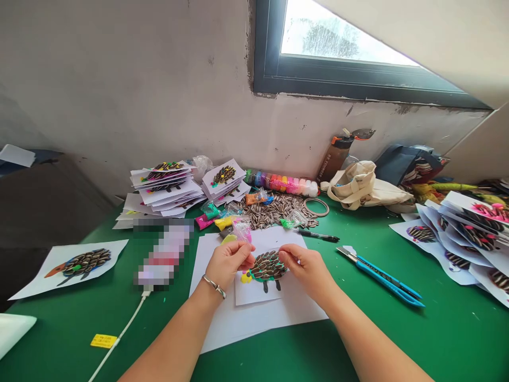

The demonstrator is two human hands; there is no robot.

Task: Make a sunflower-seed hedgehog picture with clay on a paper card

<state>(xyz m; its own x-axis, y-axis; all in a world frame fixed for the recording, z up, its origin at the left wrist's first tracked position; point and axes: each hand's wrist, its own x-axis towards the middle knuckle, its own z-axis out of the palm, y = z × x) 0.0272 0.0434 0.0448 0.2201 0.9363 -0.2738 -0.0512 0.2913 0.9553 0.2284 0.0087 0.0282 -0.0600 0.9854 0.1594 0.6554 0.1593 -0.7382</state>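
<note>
My left hand [233, 261], with a silver bracelet at the wrist, is closed in a pinch above the left part of a small white card [254, 296]. My right hand [304, 263] is pinched closed over the card's right side. What either hand's fingertips hold, if anything, is too small to tell. On the card is an animal figure [267, 268] covered in striped sunflower seeds, with a yellow head, a pink spot, green edges and two dark legs. Larger white sheets [222, 323] lie under the card. Behind it rests a pile of seeds [274, 209].
Bags of coloured clay [222, 222], a pen [318, 235] and a tape ring [316, 207] surround the seeds. A blue cutter [382, 276] lies right. Card stacks [169, 185] stand at both sides. A finished-looking card [67, 265] and a cabled, blurred object [163, 260] are left.
</note>
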